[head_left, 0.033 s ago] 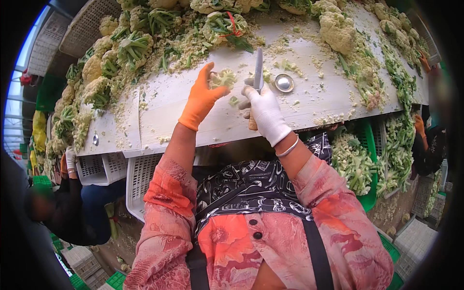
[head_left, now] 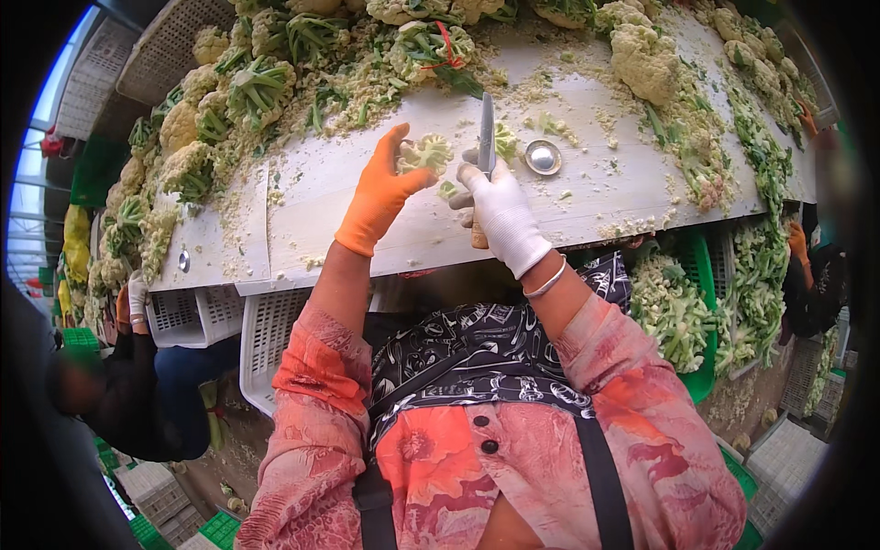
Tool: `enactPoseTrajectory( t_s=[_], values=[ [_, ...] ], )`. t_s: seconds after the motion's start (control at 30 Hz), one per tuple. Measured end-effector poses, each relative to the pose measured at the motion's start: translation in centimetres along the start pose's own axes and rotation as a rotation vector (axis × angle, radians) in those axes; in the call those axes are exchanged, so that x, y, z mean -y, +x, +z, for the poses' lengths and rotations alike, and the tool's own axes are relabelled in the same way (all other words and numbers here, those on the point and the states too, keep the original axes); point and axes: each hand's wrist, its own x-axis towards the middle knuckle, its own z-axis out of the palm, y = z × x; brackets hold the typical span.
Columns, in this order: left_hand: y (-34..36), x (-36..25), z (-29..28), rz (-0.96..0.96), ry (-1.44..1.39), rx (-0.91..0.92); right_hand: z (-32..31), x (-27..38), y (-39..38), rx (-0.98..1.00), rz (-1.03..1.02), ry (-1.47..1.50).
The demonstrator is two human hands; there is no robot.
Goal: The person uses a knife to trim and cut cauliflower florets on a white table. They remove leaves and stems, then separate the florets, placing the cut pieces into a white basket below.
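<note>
Pale crumbs and leaf scraps litter a broad white surface (head_left: 312,202) that curves across the lens. Near its front edge is a small cauliflower piece (head_left: 429,151), held just above or against the surface; which of these cannot be told. The orange-gloved left hand (head_left: 376,197) has it pinched from the left between curled fingers and thumb. Just to the right, the white-gloved right hand (head_left: 501,211) is closed around the handle of a knife (head_left: 487,133), blade pointing up and apart from the piece. A second floret (head_left: 505,140) shows beside the blade; whether anything grips it is unclear. Farther right sits a round metal fitting (head_left: 543,158).

Judging by the scraps, much cutting is done: pale pieces (head_left: 674,316) fill a green crate (head_left: 704,368) below the edge. Plenty seems left, with large cauliflower heads (head_left: 643,64) heaped along the far side, one with a red tie (head_left: 446,46). Other people work at far left (head_left: 105,408) and far right (head_left: 814,284).
</note>
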Motion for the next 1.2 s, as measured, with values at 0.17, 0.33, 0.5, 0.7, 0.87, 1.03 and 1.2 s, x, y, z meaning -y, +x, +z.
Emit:
enactPoseTrajectory(
  t_s=[0.17, 0.33, 0.5, 0.7, 0.87, 1.03, 1.2],
  values=[
    [-4.9, 0.7, 0.7, 0.046, -0.785, 0.014, 2.2, -1.6, -1.2, 0.27, -0.036, -0.002],
    [-5.7, 3.7, 1.2, -0.083, -1.099, -0.17, 2.6, -2.0, -1.9, 0.095, -0.279, -0.539],
    [-4.8, 4.0, -1.4, -0.02, -0.986, -0.246, 2.2, -4.2, -1.9, 0.241, -0.605, -0.879],
    [-5.3, 3.1, -1.8, -0.003, -0.848, -0.299, 2.7, -5.0, -1.9, 0.356, -0.555, -0.966],
    [-5.3, 3.3, -0.3, 0.023, -0.635, -0.383, 3.1, -6.3, -1.2, 0.259, -0.576, -1.125],
    [-5.4, 4.2, 0.0, -0.06, -0.561, -0.461, 3.8, -2.1, -2.6, 0.527, 0.161, -0.5],
    [-5.5, 4.7, 0.2, -0.119, -0.756, -0.434, 3.9, -2.3, -2.5, 0.543, 0.304, -0.299]
  ],
)
